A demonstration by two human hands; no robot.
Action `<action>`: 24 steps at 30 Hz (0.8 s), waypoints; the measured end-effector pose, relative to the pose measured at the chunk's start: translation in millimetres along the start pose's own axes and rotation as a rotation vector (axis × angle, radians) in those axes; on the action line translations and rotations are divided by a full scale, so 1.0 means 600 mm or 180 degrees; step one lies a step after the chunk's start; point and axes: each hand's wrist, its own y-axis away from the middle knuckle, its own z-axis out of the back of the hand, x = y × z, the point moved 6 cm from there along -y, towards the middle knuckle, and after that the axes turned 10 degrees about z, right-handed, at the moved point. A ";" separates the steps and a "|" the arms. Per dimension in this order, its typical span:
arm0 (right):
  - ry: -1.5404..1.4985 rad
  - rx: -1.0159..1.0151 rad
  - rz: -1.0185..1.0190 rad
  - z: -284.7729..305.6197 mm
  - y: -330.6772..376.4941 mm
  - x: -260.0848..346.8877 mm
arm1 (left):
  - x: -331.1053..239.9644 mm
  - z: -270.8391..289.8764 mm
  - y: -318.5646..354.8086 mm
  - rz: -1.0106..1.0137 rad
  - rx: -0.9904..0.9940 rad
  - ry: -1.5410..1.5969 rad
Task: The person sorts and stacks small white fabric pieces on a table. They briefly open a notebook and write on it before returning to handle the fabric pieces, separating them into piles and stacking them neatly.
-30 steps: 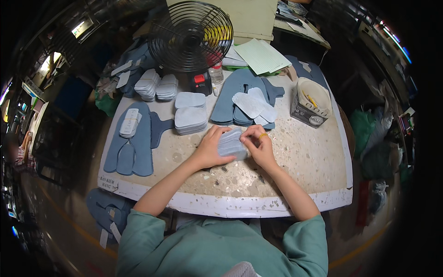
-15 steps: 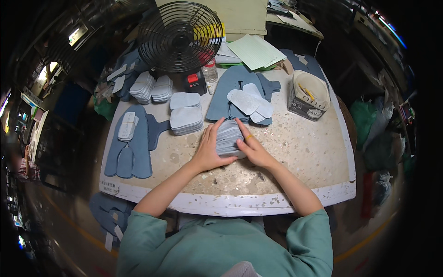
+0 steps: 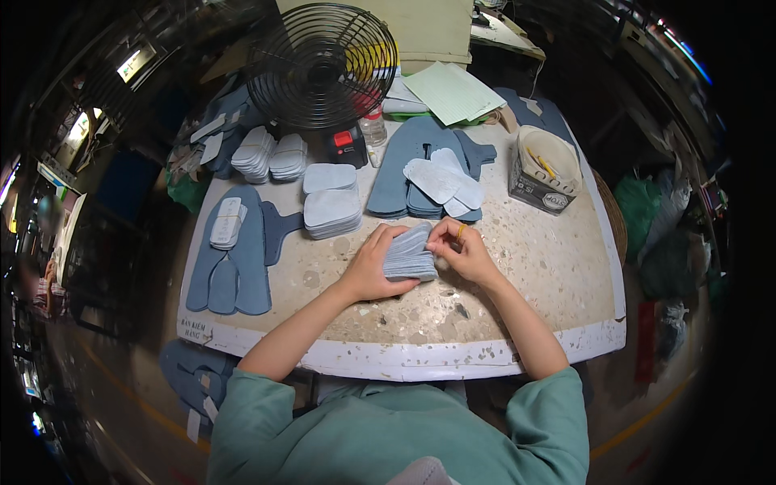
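Observation:
A thick stack of thin grey-blue cut pieces [image 3: 408, 255] stands on edge, slightly fanned, near the middle of the table. My left hand [image 3: 373, 265] wraps it from the left, thumb along the near side and fingers over the far side. On the stack's right edge my right hand [image 3: 465, 252] pinches with thumb and forefinger; a yellow ring is on one finger. Whether one piece lies between those fingertips is too small to tell. Just beyond the hands lie pale oval pieces [image 3: 440, 179] on large blue-grey shaped panels [image 3: 396, 166].
At the left are pale rounded piles [image 3: 332, 212], banded bundles [image 3: 253, 153] and blue-grey panels [image 3: 234, 283]. A black fan [image 3: 323, 73] stands at the back, near a bottle [image 3: 373, 129] and green paper sheets [image 3: 453, 91]. A box [image 3: 537, 190] with yellow pencils sits right on the worn table [image 3: 550, 283].
My right hand has gone from cupping the stack's right side to pinching its edge. The left hand keeps its hold, and the stack's pieces now lean more to the right.

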 end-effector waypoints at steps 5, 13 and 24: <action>-0.0878 -0.0643 -0.0123 -0.054 0.019 -0.014 | -0.007 0.003 0.001 -0.0084 -0.0331 -0.0168; -0.0546 -0.0492 -0.0095 -0.064 0.013 -0.007 | -0.025 0.014 0.002 0.0291 -0.0091 -0.0629; 0.0715 -0.1111 0.0223 -0.022 0.014 0.008 | 0.034 0.134 -0.046 0.1692 0.0004 0.0507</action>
